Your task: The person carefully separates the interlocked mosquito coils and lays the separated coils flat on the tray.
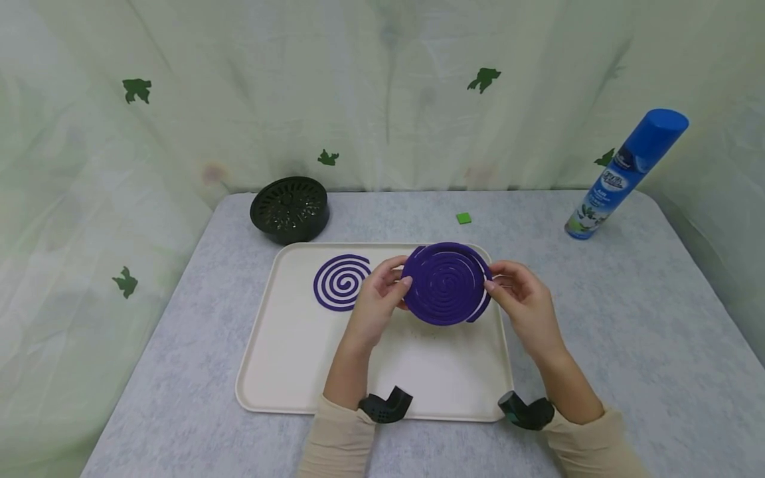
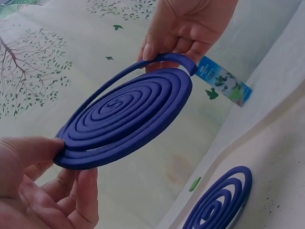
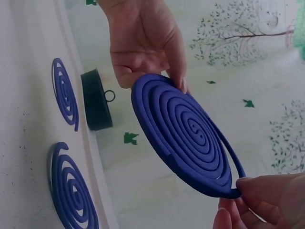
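Both hands hold up a purple double mosquito coil (image 1: 445,284) above the white tray (image 1: 287,372), its broad face toward the head camera. My left hand (image 1: 378,292) pinches its left edge between thumb and fingers. On the opposite edge, my right hand (image 1: 524,302) pinches the outer strand, which stands a little apart from the tightly nested rings. A single loose coil (image 1: 342,283) lies flat on the tray, left of the held pair. The right wrist view shows a second loose coil (image 3: 74,191) on the tray; the held coil mostly or wholly hides it in the head view.
A black round tin (image 1: 291,211) with a slotted lid is behind the tray's left corner. A blue air freshener can (image 1: 615,186) stands at the back right. Near the back edge lies a small green square (image 1: 463,218). A pale curtain (image 1: 382,93) hangs behind the table.
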The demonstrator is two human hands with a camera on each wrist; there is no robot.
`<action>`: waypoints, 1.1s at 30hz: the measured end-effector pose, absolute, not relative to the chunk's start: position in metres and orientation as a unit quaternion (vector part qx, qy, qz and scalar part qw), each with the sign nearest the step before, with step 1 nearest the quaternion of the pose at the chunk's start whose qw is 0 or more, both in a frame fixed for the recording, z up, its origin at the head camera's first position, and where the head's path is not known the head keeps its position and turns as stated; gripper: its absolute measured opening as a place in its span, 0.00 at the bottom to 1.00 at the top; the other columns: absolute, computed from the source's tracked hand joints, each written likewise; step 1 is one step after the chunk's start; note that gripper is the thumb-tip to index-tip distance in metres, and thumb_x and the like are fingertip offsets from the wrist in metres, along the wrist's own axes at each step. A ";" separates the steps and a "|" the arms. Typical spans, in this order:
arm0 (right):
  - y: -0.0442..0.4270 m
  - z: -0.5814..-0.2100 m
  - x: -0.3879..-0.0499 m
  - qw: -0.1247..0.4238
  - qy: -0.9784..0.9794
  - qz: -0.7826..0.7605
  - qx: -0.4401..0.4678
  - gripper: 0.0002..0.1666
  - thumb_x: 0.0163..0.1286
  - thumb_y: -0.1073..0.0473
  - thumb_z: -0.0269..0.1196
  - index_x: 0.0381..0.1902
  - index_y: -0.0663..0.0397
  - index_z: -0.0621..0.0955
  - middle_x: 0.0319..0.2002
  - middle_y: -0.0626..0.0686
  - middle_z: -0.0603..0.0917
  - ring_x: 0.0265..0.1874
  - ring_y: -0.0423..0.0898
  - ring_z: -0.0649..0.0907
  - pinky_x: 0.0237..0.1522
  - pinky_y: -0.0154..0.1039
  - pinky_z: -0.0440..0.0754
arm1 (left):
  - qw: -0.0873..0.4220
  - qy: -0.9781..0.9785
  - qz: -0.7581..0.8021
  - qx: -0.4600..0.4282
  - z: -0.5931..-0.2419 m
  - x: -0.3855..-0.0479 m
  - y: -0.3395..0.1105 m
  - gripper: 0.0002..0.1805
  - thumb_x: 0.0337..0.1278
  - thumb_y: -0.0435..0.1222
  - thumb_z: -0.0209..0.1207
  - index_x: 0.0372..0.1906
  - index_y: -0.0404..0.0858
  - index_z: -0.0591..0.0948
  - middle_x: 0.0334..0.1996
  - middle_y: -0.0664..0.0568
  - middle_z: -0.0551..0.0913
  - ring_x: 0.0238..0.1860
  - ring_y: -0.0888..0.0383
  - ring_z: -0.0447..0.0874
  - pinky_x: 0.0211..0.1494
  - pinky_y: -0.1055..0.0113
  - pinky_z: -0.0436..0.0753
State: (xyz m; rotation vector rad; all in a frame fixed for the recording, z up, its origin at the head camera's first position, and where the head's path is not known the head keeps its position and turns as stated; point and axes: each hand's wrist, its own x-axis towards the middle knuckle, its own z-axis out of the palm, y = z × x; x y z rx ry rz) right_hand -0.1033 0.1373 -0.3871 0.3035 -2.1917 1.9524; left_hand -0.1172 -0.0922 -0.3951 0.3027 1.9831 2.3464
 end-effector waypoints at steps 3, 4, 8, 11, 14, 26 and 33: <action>0.138 -0.384 -0.105 0.090 -0.740 0.658 0.106 0.14 0.61 0.71 0.59 0.45 0.68 0.74 0.37 0.55 0.77 0.34 0.42 0.76 0.37 0.27 0.76 | 0.036 0.629 0.769 0.107 -0.395 -0.117 -0.094 0.17 0.59 0.24 0.50 0.54 0.31 0.70 0.36 0.45 0.79 0.27 0.59 0.79 0.26 0.70 0.79; 0.137 -0.384 -0.105 0.088 -0.740 0.658 0.107 0.14 0.60 0.71 0.59 0.45 0.69 0.74 0.37 0.55 0.77 0.34 0.42 0.76 0.36 0.27 0.76 | 0.037 0.626 0.771 0.109 -0.395 -0.117 -0.094 0.17 0.59 0.24 0.50 0.54 0.31 0.70 0.36 0.45 0.79 0.27 0.59 0.79 0.26 0.70 0.79; 0.137 -0.382 -0.107 0.077 -0.739 0.661 0.106 0.13 0.61 0.70 0.59 0.44 0.69 0.74 0.36 0.53 0.77 0.34 0.42 0.76 0.36 0.27 0.77 | 0.033 0.624 0.774 0.106 -0.396 -0.118 -0.095 0.17 0.60 0.24 0.49 0.55 0.30 0.69 0.36 0.46 0.78 0.28 0.59 0.79 0.26 0.70 0.79; 0.137 -0.382 -0.108 0.065 -0.724 0.678 0.106 0.13 0.60 0.71 0.59 0.43 0.71 0.73 0.34 0.52 0.77 0.33 0.41 0.77 0.35 0.28 0.78 | 0.019 0.630 0.770 0.102 -0.396 -0.118 -0.094 0.18 0.59 0.25 0.50 0.55 0.30 0.70 0.38 0.47 0.76 0.30 0.60 0.78 0.25 0.71 0.79; 0.137 -0.383 -0.110 0.052 -0.711 0.693 0.108 0.13 0.61 0.70 0.58 0.43 0.74 0.72 0.32 0.51 0.77 0.30 0.40 0.77 0.32 0.29 0.79 | 0.002 0.644 0.759 0.100 -0.397 -0.118 -0.094 0.18 0.58 0.26 0.53 0.55 0.29 0.72 0.38 0.47 0.73 0.32 0.60 0.76 0.25 0.71 0.80; 0.144 -0.394 -0.115 0.024 -0.674 0.731 0.104 0.10 0.64 0.68 0.57 0.41 0.68 0.76 0.31 0.50 0.79 0.28 0.41 0.78 0.32 0.32 0.80 | -0.013 0.677 0.729 0.102 -0.397 -0.119 -0.096 0.18 0.56 0.26 0.54 0.53 0.30 0.75 0.32 0.49 0.69 0.29 0.60 0.70 0.25 0.64 0.82; 0.146 -0.397 -0.116 0.006 -0.639 0.761 0.111 0.07 0.63 0.71 0.55 0.40 0.63 0.77 0.30 0.49 0.81 0.27 0.40 0.79 0.31 0.33 0.81 | -0.020 0.696 0.709 0.108 -0.375 -0.110 -0.093 0.17 0.55 0.23 0.53 0.52 0.26 0.74 0.29 0.50 0.68 0.29 0.63 0.68 0.27 0.63 0.82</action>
